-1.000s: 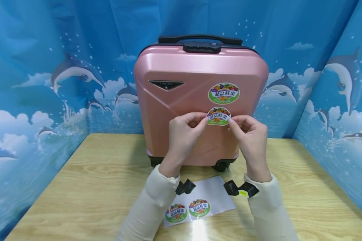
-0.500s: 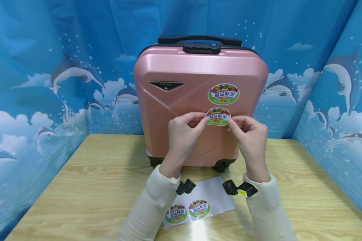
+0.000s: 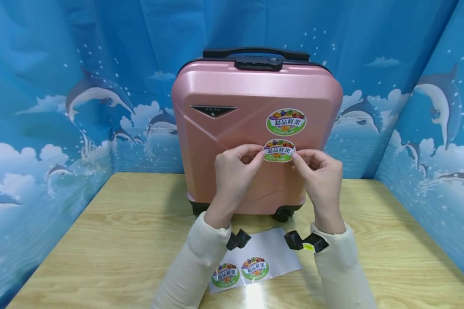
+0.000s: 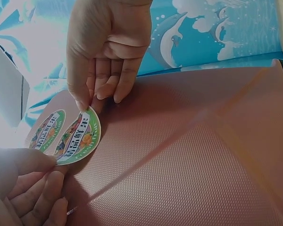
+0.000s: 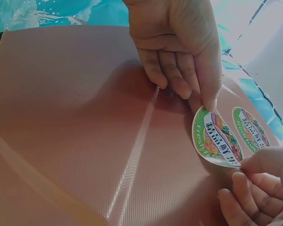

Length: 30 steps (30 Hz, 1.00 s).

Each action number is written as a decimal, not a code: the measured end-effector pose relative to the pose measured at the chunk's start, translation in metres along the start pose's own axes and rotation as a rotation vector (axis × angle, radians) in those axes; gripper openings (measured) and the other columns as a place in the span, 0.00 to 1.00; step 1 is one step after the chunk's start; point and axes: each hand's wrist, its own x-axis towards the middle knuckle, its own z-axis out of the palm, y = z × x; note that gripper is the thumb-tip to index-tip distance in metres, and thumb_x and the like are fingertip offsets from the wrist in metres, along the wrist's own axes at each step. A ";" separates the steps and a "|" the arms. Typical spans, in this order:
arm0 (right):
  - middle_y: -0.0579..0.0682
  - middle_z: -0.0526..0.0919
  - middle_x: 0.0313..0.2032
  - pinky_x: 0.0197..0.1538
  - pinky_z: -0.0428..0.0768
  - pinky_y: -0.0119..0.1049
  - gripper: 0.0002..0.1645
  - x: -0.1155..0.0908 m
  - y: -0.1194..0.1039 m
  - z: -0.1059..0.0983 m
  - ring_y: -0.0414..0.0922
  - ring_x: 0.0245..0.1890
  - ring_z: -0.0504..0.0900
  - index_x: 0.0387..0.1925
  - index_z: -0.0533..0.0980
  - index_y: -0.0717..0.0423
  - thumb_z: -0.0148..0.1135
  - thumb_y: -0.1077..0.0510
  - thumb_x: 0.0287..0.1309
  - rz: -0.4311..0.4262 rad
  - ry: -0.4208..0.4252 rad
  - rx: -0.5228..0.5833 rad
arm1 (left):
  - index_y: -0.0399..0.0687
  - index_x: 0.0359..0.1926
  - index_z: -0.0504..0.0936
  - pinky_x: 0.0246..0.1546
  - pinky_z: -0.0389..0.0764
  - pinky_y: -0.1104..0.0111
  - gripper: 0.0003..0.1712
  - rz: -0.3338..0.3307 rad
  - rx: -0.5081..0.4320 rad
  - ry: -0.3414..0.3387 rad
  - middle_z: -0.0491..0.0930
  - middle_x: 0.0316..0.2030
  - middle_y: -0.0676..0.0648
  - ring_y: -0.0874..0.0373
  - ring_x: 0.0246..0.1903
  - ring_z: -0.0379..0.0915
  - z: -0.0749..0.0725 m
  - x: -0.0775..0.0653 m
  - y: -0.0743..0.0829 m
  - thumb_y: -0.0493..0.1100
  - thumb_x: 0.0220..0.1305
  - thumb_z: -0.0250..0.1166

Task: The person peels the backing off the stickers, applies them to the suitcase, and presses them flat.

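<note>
A round fruit sticker [image 3: 279, 150] is stretched between my two hands, close over the front of a pink suitcase [image 3: 243, 184]. My left hand [image 3: 237, 174] pinches its left edge between thumb and forefinger. The right hand [image 3: 322, 178] pinches the opposite edge the same way. Just above, a matching sticker [image 3: 286, 122] lies flat on the shell. In the left wrist view the held sticker [image 4: 80, 136] bows slightly outward, with its green rim and printed letters facing out. From the right wrist view, the sticker [image 5: 217, 137] overlaps the ribbed pink surface.
On the wooden table [image 3: 139, 240] lies a white backing sheet [image 3: 274, 251] bearing two more fruit stickers. The suitcase stands upright on black wheels [image 3: 282, 213], its black handle [image 3: 257, 52] on top. Blue dolphin-printed curtains [image 3: 147, 86] enclose the back and sides.
Both hands keep their pinch on the sticker, which has shifted very slightly left. The whole scene sits a few pixels lower in the head view.
</note>
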 end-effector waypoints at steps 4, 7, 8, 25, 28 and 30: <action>0.39 0.81 0.20 0.27 0.78 0.27 0.12 -0.001 0.001 0.002 0.42 0.21 0.79 0.29 0.82 0.66 0.68 0.58 0.53 -0.016 0.015 -0.012 | 0.43 0.33 0.87 0.20 0.75 0.76 0.06 0.006 0.018 0.010 0.85 0.26 0.51 0.68 0.20 0.75 0.000 0.000 0.000 0.41 0.57 0.68; 0.37 0.81 0.20 0.27 0.78 0.26 0.12 -0.001 0.001 0.003 0.41 0.21 0.79 0.30 0.82 0.66 0.67 0.58 0.54 -0.025 0.025 -0.024 | 0.43 0.33 0.87 0.20 0.75 0.77 0.06 0.008 0.028 0.018 0.85 0.26 0.51 0.68 0.20 0.76 0.001 0.000 0.001 0.41 0.57 0.68; 0.38 0.81 0.20 0.27 0.78 0.26 0.12 -0.001 0.001 0.003 0.41 0.21 0.79 0.30 0.82 0.66 0.67 0.58 0.54 -0.029 0.028 -0.026 | 0.43 0.33 0.87 0.20 0.75 0.77 0.06 0.008 0.029 0.020 0.85 0.26 0.51 0.68 0.20 0.76 0.001 0.000 0.001 0.41 0.57 0.68; 0.43 0.83 0.22 0.28 0.79 0.27 0.12 -0.002 0.003 0.004 0.40 0.21 0.81 0.30 0.83 0.65 0.68 0.57 0.53 -0.040 0.052 -0.030 | 0.48 0.30 0.87 0.19 0.71 0.75 0.07 -0.033 0.151 0.023 0.84 0.24 0.55 0.69 0.18 0.74 -0.002 0.001 0.005 0.46 0.57 0.68; 0.45 0.83 0.22 0.28 0.80 0.27 0.12 -0.002 0.003 0.004 0.40 0.22 0.81 0.30 0.83 0.65 0.68 0.57 0.53 -0.040 0.054 -0.027 | 0.48 0.30 0.87 0.20 0.72 0.74 0.08 -0.039 0.164 0.016 0.84 0.24 0.55 0.69 0.19 0.74 -0.003 0.000 0.006 0.46 0.57 0.67; 0.44 0.83 0.22 0.29 0.80 0.27 0.12 -0.002 0.003 0.004 0.39 0.22 0.81 0.30 0.83 0.65 0.68 0.57 0.53 -0.040 0.055 -0.028 | 0.48 0.30 0.87 0.20 0.72 0.74 0.08 -0.044 0.171 0.015 0.84 0.24 0.55 0.68 0.19 0.74 -0.004 0.000 0.005 0.47 0.57 0.67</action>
